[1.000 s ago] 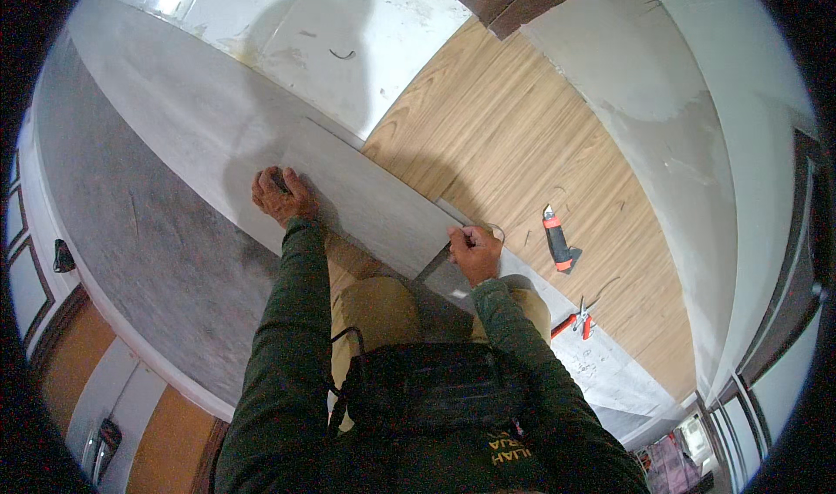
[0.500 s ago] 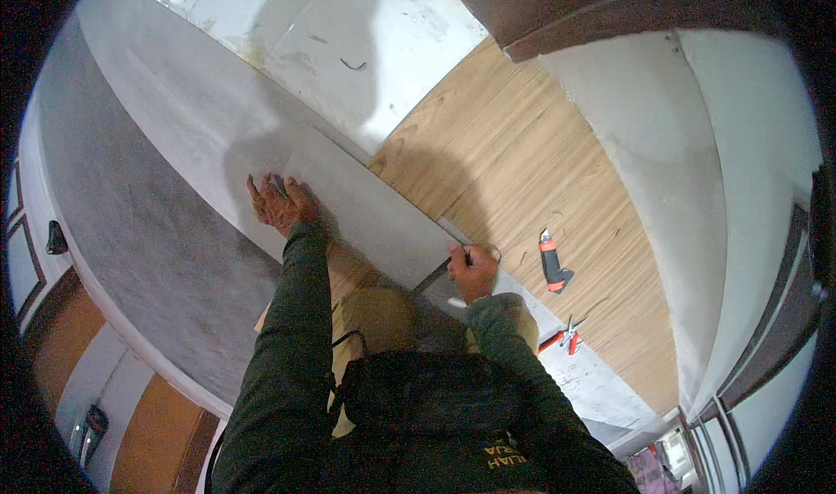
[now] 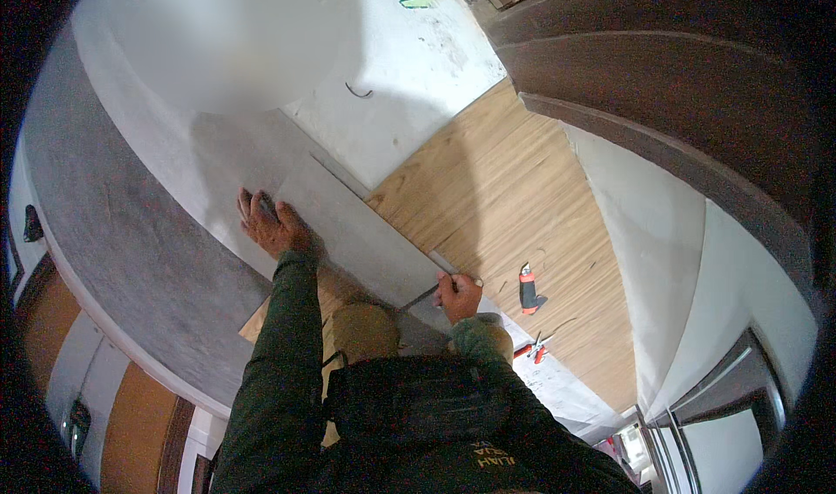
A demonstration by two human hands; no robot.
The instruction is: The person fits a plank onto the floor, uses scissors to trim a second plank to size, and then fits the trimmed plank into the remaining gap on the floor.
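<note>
A pale grey plank lies slantwise before me. My left hand rests on the grey surface beside it with fingers spread and holds nothing. At the plank's near right end, my right hand is closed, its fingers curled by the corner. What it grips is hidden. A thin dark strip runs along that end of the plank up to the right hand. Farther right, a red and black utility knife lies on the wood-look flooring. Red-handled pliers lie nearer to me.
A dark brown panel curves across the upper right. A short dark curved scrap lies on the white floor at the back. Along the left stretches a dark grey surface. Small slivers lie around the knife.
The view has shifted, bringing more of the brown panel in. Both hands stay by the plank, the left flat and the right closed at its end.
</note>
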